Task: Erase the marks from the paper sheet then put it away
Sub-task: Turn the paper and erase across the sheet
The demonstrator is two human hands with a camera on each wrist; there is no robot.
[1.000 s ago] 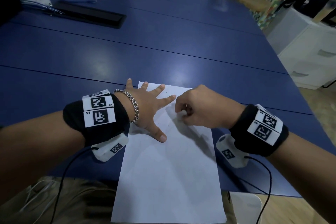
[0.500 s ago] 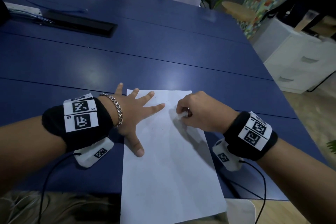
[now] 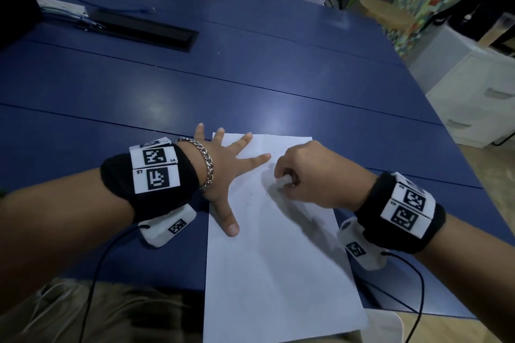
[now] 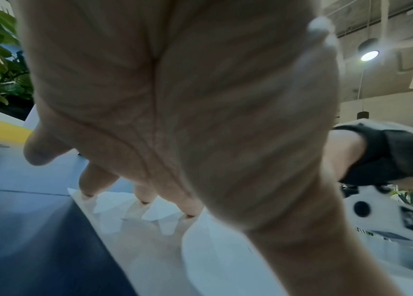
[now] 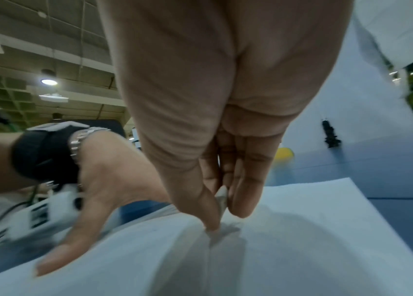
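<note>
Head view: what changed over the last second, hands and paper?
The right hand, still pinching the white eraser, has slid a little toward the person along the paper sheet, a rubbing stroke. Nothing was picked up or released. The left hand stays spread flat on the sheet's far left corner, pinning it to the blue table. Much of the apparent shift is the head camera moving.
</note>
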